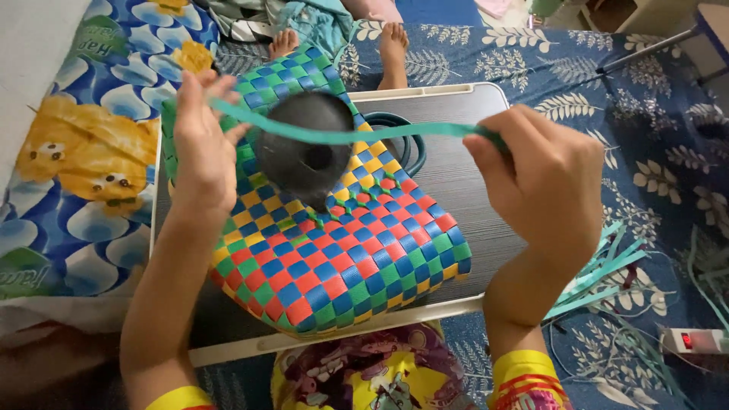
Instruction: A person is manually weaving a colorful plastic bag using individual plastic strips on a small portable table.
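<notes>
Head view shows us sitting on a bed with a small dark lap table [463,197] across our legs, and on it lies a woven basket [334,258] in red, blue, green and yellow checks. Our left hand [199,148] is raised at the far left of the basket, fingers pinched together on one end of a teal strip [357,135]. Our right hand [548,186] is closed around the other end at the right, so the strip runs taut between the two hands above the basket. A dark round weight [304,148] rests on the weave just under the strip. As we judge it, the near part of the weave looks finished and tight, while the far edge, near the weight, looks open, with more strips to go in. A bundle of spare teal strips [600,277] lies on the bedsheet [653,137] to the right.
</notes>
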